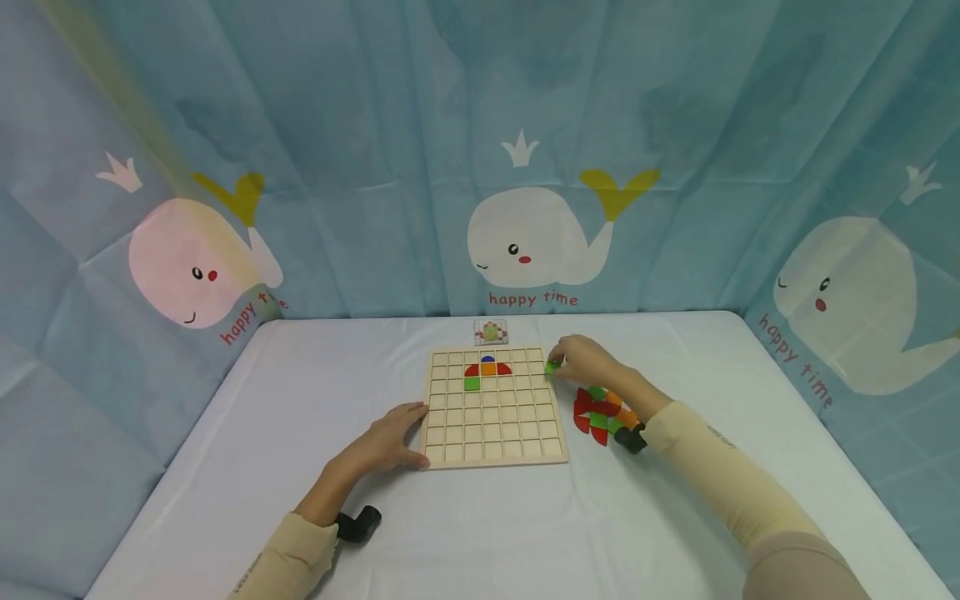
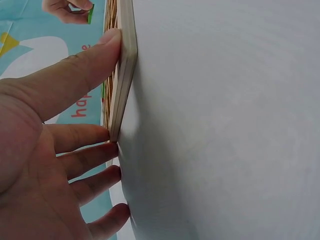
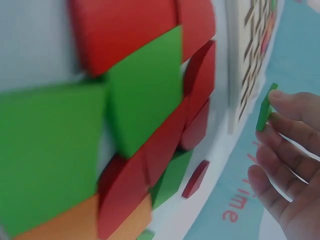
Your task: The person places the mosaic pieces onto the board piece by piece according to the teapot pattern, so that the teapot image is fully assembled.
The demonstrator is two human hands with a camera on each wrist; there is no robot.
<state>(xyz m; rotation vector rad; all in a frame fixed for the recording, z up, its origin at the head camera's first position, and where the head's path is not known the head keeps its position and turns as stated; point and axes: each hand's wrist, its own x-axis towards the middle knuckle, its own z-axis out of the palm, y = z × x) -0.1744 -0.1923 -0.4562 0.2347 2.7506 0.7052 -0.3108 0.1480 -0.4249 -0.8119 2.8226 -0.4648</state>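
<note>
A wooden grid board (image 1: 495,417) lies on the white table. In its upper rows sit a blue piece (image 1: 488,359), an orange square (image 1: 489,369), two red quarter-round pieces (image 1: 504,368) and a green square (image 1: 472,383). My left hand (image 1: 390,437) rests at the board's left edge, fingers spread. In the left wrist view its thumb (image 2: 80,75) lies on the board's rim, with the fingertips along the side. My right hand (image 1: 588,362) pinches a green square tile (image 3: 266,107) between thumb and fingers, beside the board's upper right edge.
A pile of red, green and orange pieces (image 1: 600,410) lies right of the board, under my right forearm. Behind the board stands a small pattern card (image 1: 491,332). A blue curtain (image 1: 420,167) with whales hangs behind the table.
</note>
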